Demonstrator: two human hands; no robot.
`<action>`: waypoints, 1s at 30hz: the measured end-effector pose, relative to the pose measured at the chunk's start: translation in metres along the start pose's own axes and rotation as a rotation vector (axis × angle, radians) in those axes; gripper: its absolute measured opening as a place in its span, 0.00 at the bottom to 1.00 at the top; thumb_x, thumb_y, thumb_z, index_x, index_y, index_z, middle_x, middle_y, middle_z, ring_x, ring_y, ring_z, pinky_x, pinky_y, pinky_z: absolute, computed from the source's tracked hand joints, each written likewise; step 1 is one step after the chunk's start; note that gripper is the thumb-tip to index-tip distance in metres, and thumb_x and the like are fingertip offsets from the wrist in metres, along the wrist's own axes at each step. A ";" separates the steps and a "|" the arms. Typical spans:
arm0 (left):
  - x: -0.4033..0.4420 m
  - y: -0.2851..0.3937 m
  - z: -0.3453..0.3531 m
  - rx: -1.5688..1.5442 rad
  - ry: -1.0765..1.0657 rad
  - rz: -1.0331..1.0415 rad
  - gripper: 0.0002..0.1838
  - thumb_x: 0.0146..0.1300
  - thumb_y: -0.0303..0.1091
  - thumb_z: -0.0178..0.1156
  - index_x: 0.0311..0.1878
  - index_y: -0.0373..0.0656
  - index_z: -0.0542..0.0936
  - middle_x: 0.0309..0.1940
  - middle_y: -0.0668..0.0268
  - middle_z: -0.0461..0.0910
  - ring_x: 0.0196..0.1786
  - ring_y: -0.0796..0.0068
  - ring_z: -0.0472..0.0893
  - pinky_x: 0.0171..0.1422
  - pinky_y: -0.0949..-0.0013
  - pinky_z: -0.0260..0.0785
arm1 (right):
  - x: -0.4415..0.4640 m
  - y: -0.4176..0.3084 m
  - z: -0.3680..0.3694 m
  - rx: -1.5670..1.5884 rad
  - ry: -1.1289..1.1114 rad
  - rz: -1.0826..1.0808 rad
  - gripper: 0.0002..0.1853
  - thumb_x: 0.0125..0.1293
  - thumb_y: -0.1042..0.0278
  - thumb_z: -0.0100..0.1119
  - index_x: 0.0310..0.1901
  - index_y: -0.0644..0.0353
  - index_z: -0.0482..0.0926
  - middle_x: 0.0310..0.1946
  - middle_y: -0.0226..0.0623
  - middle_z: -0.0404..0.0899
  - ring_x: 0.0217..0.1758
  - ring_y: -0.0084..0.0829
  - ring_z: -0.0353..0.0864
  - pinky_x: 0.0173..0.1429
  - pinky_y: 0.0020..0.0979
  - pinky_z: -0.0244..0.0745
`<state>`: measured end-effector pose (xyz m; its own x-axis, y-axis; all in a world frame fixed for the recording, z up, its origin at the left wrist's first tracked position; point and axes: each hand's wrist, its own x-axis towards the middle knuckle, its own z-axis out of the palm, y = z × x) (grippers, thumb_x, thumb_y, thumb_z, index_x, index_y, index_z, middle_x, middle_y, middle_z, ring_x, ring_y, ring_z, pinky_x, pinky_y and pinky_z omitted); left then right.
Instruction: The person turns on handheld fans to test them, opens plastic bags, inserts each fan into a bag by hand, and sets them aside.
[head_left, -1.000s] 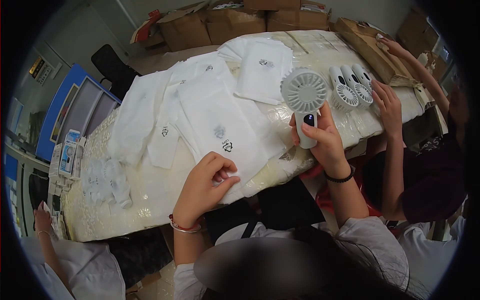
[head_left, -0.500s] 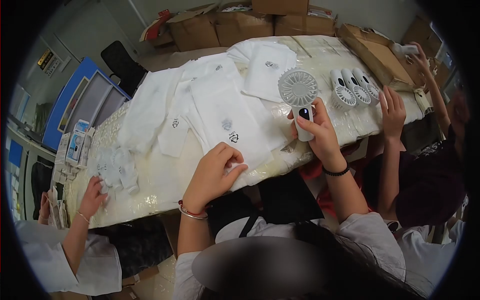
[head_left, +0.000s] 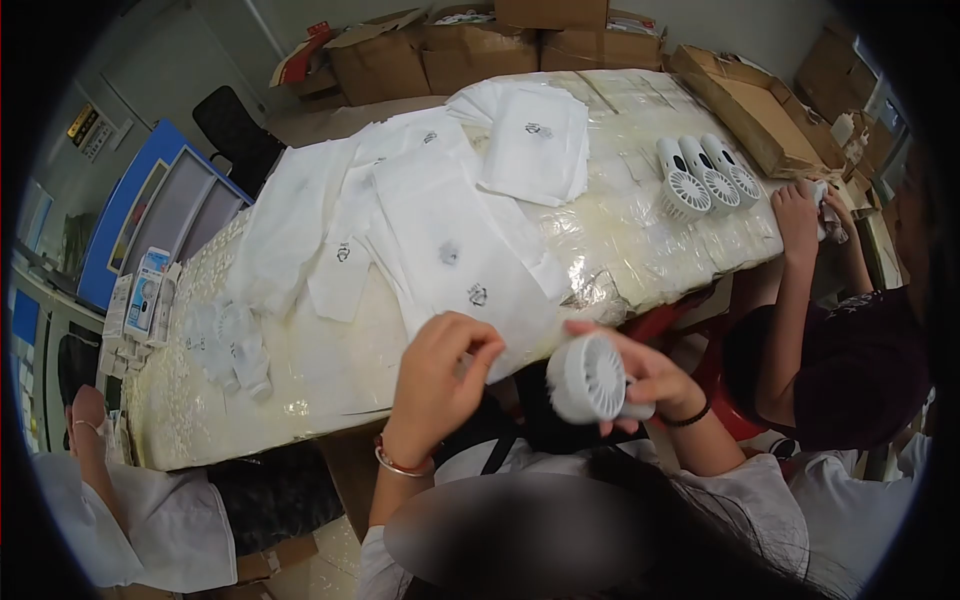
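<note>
My right hand [head_left: 655,378] grips a white handheld fan [head_left: 590,378], its round grille tilted to face sideways and its handle mostly hidden in the fingers. At the near edge of the table, my left hand [head_left: 447,372] has its fingers curled in a pinch at the near end of a frosted white plastic bag [head_left: 450,235]. The bag has dark printed marks and lies on top of other loose bags. The exact pinch point is partly hidden by the fingers.
Three white fans [head_left: 708,185] lie in a row at the right. A stack of bags [head_left: 535,145] is behind. At left are bagged fans [head_left: 228,345] and small boxes [head_left: 145,300]. A cardboard tray [head_left: 745,110] stands at back right. Co-workers sit on both sides.
The fan in my right hand has come down and left from upright to tilted, nearer my left hand. The top bag has shifted toward me. The co-worker's hands at right have come together.
</note>
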<state>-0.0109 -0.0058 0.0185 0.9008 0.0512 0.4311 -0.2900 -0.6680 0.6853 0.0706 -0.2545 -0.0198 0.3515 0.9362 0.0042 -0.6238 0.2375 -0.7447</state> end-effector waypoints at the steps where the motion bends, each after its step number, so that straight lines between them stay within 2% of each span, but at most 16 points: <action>1: -0.001 0.003 0.004 -0.005 -0.005 -0.001 0.04 0.55 0.23 0.62 0.32 0.38 0.76 0.29 0.62 0.75 0.30 0.66 0.75 0.34 0.69 0.67 | 0.001 0.004 0.003 0.062 -0.069 0.049 0.45 0.61 0.66 0.61 0.72 0.60 0.40 0.43 0.53 0.78 0.27 0.29 0.81 0.21 0.20 0.70; 3: -0.002 0.010 0.010 -0.123 -0.094 0.009 0.04 0.56 0.23 0.61 0.34 0.38 0.75 0.29 0.62 0.75 0.31 0.66 0.75 0.35 0.69 0.67 | 0.014 0.012 -0.002 0.129 -0.238 0.157 0.47 0.62 0.67 0.60 0.73 0.58 0.35 0.40 0.52 0.79 0.25 0.26 0.79 0.22 0.20 0.69; 5: -0.004 0.009 0.008 -0.187 -0.118 -0.013 0.05 0.56 0.21 0.59 0.36 0.38 0.74 0.29 0.62 0.74 0.31 0.66 0.74 0.36 0.69 0.67 | 0.022 0.017 -0.006 0.076 -0.239 0.194 0.44 0.65 0.67 0.56 0.73 0.56 0.36 0.37 0.50 0.80 0.23 0.24 0.77 0.24 0.21 0.70; 8: -0.014 -0.001 0.005 -0.243 -0.037 -0.126 0.05 0.57 0.19 0.57 0.36 0.38 0.73 0.30 0.60 0.73 0.32 0.66 0.74 0.37 0.70 0.66 | 0.023 0.026 -0.006 -0.130 -0.008 0.179 0.34 0.70 0.68 0.49 0.73 0.55 0.46 0.33 0.47 0.79 0.23 0.24 0.76 0.27 0.21 0.72; 11: -0.026 -0.005 0.008 -0.297 -0.043 -0.059 0.07 0.55 0.18 0.56 0.36 0.37 0.72 0.31 0.59 0.73 0.32 0.63 0.73 0.39 0.69 0.66 | 0.017 0.025 0.000 -0.062 0.090 0.088 0.36 0.70 0.67 0.49 0.73 0.55 0.43 0.33 0.46 0.78 0.23 0.25 0.77 0.27 0.22 0.72; 13: -0.028 -0.003 0.024 -0.119 0.076 0.166 0.09 0.53 0.17 0.57 0.37 0.37 0.72 0.32 0.60 0.73 0.33 0.60 0.73 0.39 0.66 0.66 | 0.017 0.029 0.011 -0.027 0.149 0.035 0.35 0.71 0.65 0.47 0.74 0.52 0.41 0.32 0.46 0.78 0.23 0.26 0.76 0.27 0.23 0.72; 15: -0.030 0.003 0.033 -0.048 0.112 0.188 0.11 0.51 0.17 0.59 0.38 0.38 0.73 0.33 0.61 0.74 0.34 0.59 0.73 0.39 0.64 0.66 | 0.021 0.031 0.027 0.136 0.226 -0.030 0.33 0.73 0.63 0.43 0.74 0.48 0.39 0.33 0.46 0.77 0.23 0.27 0.75 0.27 0.24 0.72; 16: -0.030 0.004 0.037 0.037 0.179 0.235 0.11 0.51 0.18 0.59 0.38 0.39 0.73 0.33 0.61 0.74 0.34 0.59 0.73 0.39 0.63 0.66 | 0.021 0.035 0.032 0.170 0.255 -0.016 0.29 0.75 0.61 0.38 0.73 0.44 0.41 0.33 0.46 0.76 0.23 0.28 0.74 0.28 0.24 0.71; 17: -0.030 0.005 0.040 0.123 0.247 0.283 0.11 0.51 0.19 0.60 0.38 0.39 0.73 0.33 0.61 0.74 0.35 0.59 0.73 0.39 0.63 0.66 | 0.024 0.038 0.036 0.167 0.256 -0.019 0.29 0.75 0.61 0.38 0.73 0.44 0.41 0.33 0.46 0.76 0.23 0.28 0.74 0.28 0.24 0.71; 21: -0.031 0.003 0.047 0.175 0.243 0.307 0.11 0.52 0.20 0.60 0.39 0.39 0.74 0.34 0.61 0.74 0.35 0.59 0.73 0.38 0.62 0.66 | 0.027 0.043 0.043 0.239 0.264 -0.102 0.27 0.76 0.59 0.35 0.72 0.43 0.41 0.35 0.46 0.74 0.24 0.28 0.71 0.29 0.25 0.70; 24: -0.033 0.006 0.053 0.140 0.202 0.297 0.10 0.52 0.19 0.58 0.38 0.41 0.73 0.32 0.61 0.72 0.35 0.61 0.70 0.42 0.62 0.63 | 0.031 0.047 0.046 0.421 0.233 -0.152 0.28 0.76 0.60 0.35 0.73 0.44 0.40 0.36 0.44 0.73 0.25 0.27 0.72 0.29 0.24 0.70; 26: -0.034 0.010 0.054 0.226 0.326 0.316 0.10 0.51 0.21 0.59 0.37 0.43 0.74 0.34 0.62 0.72 0.37 0.61 0.70 0.45 0.60 0.61 | 0.034 0.054 0.045 -0.089 0.355 -0.212 0.30 0.76 0.62 0.35 0.73 0.50 0.37 0.36 0.41 0.73 0.26 0.24 0.73 0.31 0.23 0.71; 27: -0.032 0.014 0.052 0.224 0.324 0.320 0.10 0.51 0.21 0.59 0.37 0.43 0.74 0.34 0.62 0.72 0.37 0.61 0.70 0.45 0.60 0.61 | 0.032 0.054 0.045 -0.090 0.357 -0.216 0.30 0.76 0.62 0.35 0.73 0.50 0.37 0.36 0.41 0.73 0.26 0.24 0.73 0.31 0.23 0.71; 29: -0.026 0.024 0.046 0.300 0.373 0.305 0.09 0.49 0.24 0.61 0.35 0.43 0.75 0.35 0.63 0.72 0.38 0.61 0.71 0.47 0.59 0.61 | 0.028 0.052 0.045 -0.514 0.329 -0.177 0.32 0.75 0.64 0.36 0.73 0.59 0.33 0.36 0.38 0.72 0.27 0.22 0.73 0.33 0.22 0.72; 30: -0.024 0.027 0.048 0.300 0.374 0.303 0.09 0.49 0.24 0.61 0.35 0.43 0.75 0.35 0.63 0.72 0.38 0.61 0.71 0.47 0.59 0.61 | 0.029 0.051 0.040 -0.631 0.325 -0.204 0.33 0.75 0.62 0.35 0.72 0.63 0.32 0.37 0.40 0.73 0.28 0.25 0.75 0.35 0.24 0.73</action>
<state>-0.0252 -0.0609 -0.0017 0.6002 0.0475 0.7984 -0.3637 -0.8729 0.3253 0.0210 -0.2045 -0.0306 0.6677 0.7421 0.0587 -0.0383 0.1131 -0.9928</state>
